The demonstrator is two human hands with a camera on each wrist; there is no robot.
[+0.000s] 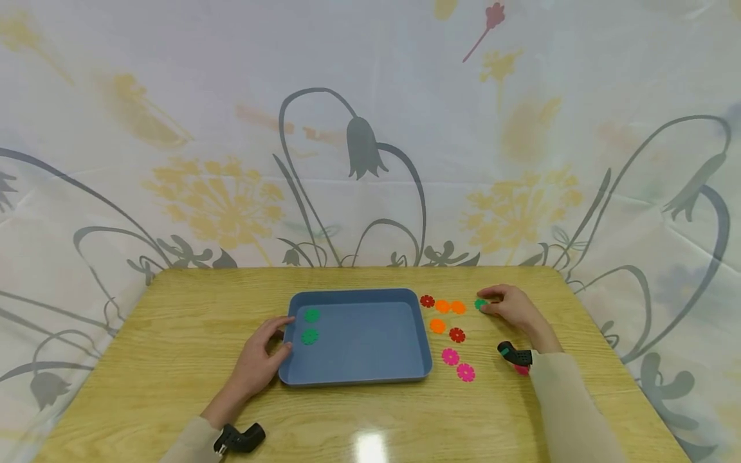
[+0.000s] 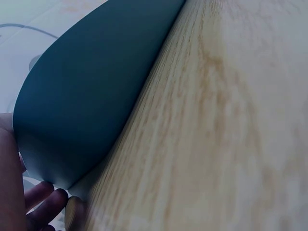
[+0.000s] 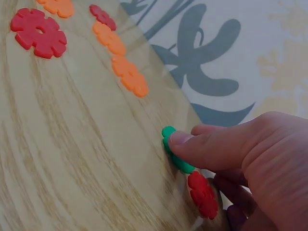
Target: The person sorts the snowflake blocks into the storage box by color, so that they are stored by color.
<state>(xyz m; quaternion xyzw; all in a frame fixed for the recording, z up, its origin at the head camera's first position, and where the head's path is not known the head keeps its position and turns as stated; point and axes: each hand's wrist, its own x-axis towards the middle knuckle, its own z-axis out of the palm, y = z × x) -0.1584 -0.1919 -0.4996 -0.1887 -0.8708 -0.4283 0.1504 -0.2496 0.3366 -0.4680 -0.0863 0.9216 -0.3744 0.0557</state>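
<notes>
My left hand [image 1: 263, 357] holds the left side of a shallow blue-grey tray [image 1: 359, 379], thumb and index fingertip at its rim. In the left wrist view, fingers [image 2: 48, 207] curl by the tray's dark outer wall [image 2: 91, 91]. Two green notched flower-shaped discs [image 1: 311, 326] lie inside the tray near that hand. To the tray's right, my right hand [image 1: 512, 307] pinches another green notched disc [image 3: 182, 161], its thumb on the face. A red disc [image 3: 203, 195] sits just beside it, under the hand. Part of the green disc hides behind the thumb.
Between tray and right hand lie orange discs [image 1: 442, 306], dark red discs [image 1: 457, 335] and pink discs [image 1: 466, 372]. Another pink disc [image 1: 522, 370] is partly covered by the right wrist's camera [image 1: 514, 354]. A patterned curtain [image 1: 370, 161] hangs behind the wooden table [image 1: 324, 418].
</notes>
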